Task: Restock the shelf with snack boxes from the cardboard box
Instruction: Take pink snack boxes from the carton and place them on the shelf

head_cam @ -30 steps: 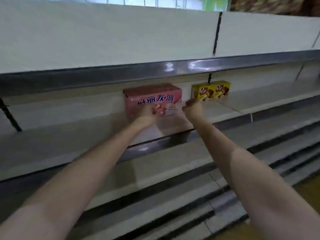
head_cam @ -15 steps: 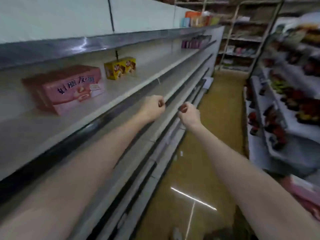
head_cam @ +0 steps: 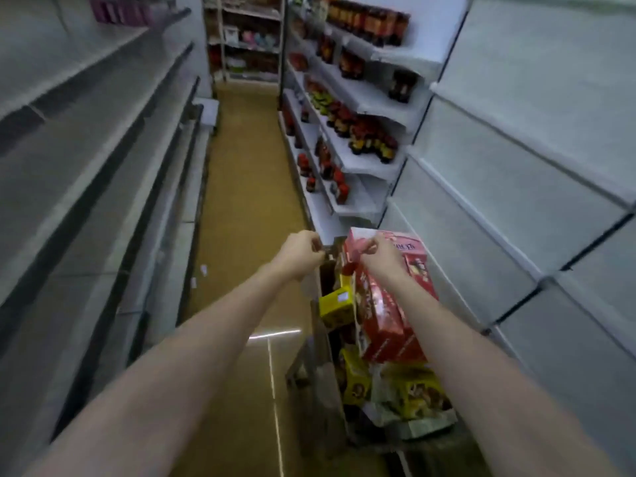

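Most restocking looks undone: the box [head_cam: 389, 390] at 5 o'clock is heaped with snacks [head_cam: 382, 321] (pink, red, yellow). Both the left hand [head_cam: 299, 253] and right hand [head_cam: 380, 256] reach over it, fingers curled, gripping nothing. Shelves [head_cam: 86, 160] at 9 o'clock look bare.

Aisle floor [head_cam: 241, 187]: runs ahead between two shelf rows.
Left shelf tiers [head_cam: 86, 139]: along the left side.
Right shelves [head_cam: 371, 98]: bottles [head_cam: 371, 139] stand on them, far right.
Cardboard box [head_cam: 406, 425]: lower right, near the right shelving, snack boxes [head_cam: 382, 318] piled in it.
Left hand [head_cam: 299, 253]: left of the pile's top.
Right hand [head_cam: 382, 256]: over the topmost boxes.
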Available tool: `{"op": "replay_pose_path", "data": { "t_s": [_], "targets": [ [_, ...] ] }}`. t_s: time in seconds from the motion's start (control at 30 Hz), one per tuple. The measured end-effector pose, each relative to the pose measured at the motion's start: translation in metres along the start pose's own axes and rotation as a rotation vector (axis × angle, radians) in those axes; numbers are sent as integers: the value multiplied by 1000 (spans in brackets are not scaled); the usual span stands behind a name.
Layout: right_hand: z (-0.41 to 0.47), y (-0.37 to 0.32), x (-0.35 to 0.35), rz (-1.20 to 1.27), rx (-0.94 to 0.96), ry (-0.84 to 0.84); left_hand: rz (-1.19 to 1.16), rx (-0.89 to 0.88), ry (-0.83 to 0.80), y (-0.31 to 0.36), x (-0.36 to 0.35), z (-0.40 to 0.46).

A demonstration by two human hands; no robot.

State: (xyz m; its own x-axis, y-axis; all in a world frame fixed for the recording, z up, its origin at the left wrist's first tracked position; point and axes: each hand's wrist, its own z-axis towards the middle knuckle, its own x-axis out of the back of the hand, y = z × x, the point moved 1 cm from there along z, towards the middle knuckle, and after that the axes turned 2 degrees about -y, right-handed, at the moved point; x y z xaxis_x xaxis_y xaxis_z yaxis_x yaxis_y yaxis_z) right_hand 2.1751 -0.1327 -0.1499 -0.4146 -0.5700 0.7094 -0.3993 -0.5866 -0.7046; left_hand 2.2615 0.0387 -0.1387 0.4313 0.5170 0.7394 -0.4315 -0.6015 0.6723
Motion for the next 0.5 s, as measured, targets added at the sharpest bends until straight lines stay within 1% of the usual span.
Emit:
{"op": "replay_pose_path", "data": {
  "t_s": [0.1,0.2,0.27,0.43,0.5],
  "targets": [
    [-5,48,24,-11,-103,26,-2,-55,-47,26,-39,4],
    [-4,88,45,50,-173,81,20,-113,-78,53,-67,8],
    [-3,110,56,60,-220,71,33,-117,-82,68,-82,13],
    [11,155,70,105,-225,57,106,-118,-115,93,-105,16],
    [15,160,71,121,-213,25,120,-101,-95,92,-109,19]
  ]
}}
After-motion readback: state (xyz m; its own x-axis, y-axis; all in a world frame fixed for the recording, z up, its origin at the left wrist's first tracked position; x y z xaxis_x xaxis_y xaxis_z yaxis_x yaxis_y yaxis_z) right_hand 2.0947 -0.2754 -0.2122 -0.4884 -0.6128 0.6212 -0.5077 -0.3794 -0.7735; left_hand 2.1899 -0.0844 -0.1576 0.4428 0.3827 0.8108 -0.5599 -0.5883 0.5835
